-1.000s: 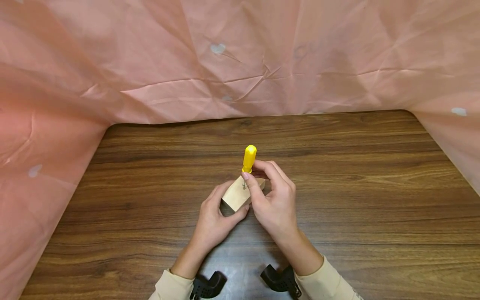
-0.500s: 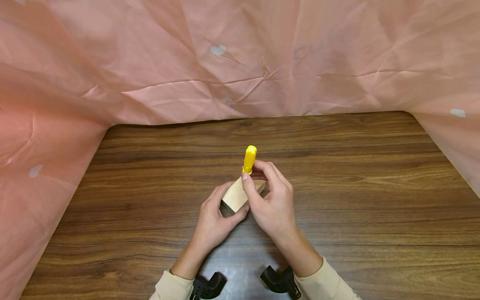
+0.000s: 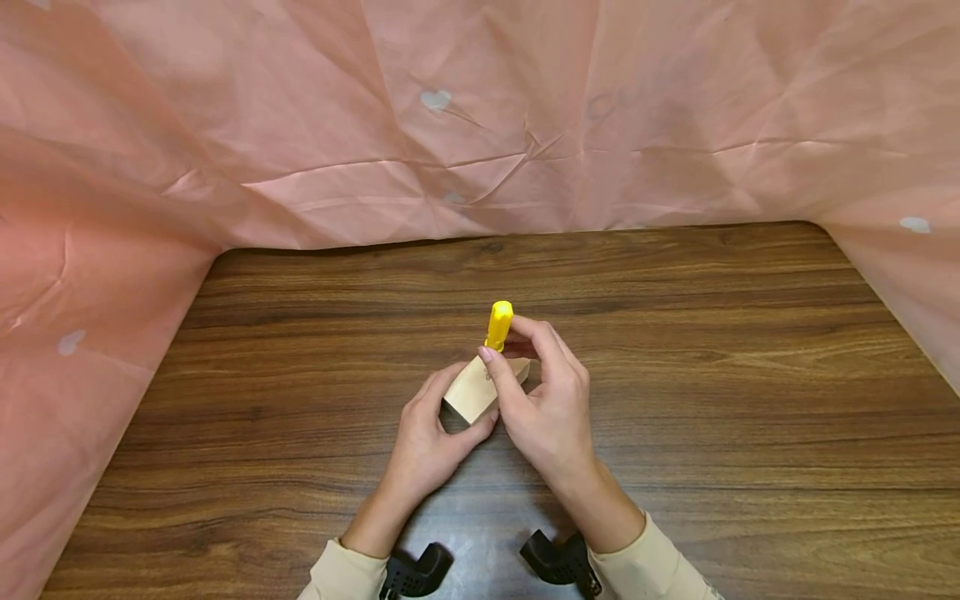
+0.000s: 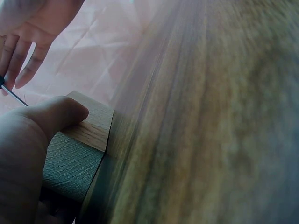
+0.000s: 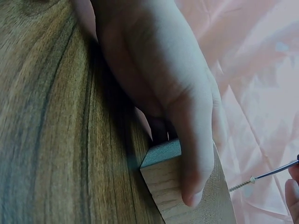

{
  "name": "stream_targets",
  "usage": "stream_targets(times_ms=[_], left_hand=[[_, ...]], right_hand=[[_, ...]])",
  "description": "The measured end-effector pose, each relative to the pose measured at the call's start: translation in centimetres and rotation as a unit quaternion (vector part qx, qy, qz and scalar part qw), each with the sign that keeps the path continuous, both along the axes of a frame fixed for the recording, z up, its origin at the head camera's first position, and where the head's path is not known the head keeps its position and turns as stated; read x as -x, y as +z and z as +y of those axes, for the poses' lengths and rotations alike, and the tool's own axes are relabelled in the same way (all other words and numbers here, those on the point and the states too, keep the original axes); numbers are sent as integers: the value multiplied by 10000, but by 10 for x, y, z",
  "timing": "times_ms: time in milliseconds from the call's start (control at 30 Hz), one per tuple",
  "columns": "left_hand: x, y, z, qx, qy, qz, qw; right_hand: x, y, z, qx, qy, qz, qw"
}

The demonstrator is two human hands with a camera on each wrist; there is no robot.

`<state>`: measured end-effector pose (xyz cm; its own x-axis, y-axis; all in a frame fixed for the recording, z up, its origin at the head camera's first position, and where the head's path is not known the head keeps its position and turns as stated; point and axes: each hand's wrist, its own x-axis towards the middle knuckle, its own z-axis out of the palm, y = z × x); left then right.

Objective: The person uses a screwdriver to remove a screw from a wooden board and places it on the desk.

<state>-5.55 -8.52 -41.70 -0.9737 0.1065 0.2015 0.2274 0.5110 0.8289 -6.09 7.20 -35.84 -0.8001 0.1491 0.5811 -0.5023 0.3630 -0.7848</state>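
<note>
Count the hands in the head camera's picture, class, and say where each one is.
2: the left hand grips the wooden block; the right hand holds the yellow screwdriver. Neither is fully hidden.

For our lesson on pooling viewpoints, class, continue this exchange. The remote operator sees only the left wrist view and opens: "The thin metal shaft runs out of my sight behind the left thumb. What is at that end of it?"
Observer: A screw, its threaded end pointing toward the wooden block; the right wrist view shows it.

Operator: My frame cuts off the other end of the tool. What is there?

Observer: A bright yellow handle, seen in the head view.

Operator: Is anything marked on the block's upper face?

Observer: Yes, the head view shows a small dark mark just beside the right thumb; it is too small to make out.
</note>
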Motion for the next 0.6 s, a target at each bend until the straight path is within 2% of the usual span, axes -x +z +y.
stream_targets(times_ms=[133,400,600], left_hand=[[0,0,0,12,3,33,10000],[1,0,0,1,-9,22,10000],[0,0,0,-11,-29,44,10000]], right_hand=[[-1,0,0,-26,-53,-133,9999],[0,0,-1,-41,43,-70,10000],[0,1,-1,210,237,-55,9995]])
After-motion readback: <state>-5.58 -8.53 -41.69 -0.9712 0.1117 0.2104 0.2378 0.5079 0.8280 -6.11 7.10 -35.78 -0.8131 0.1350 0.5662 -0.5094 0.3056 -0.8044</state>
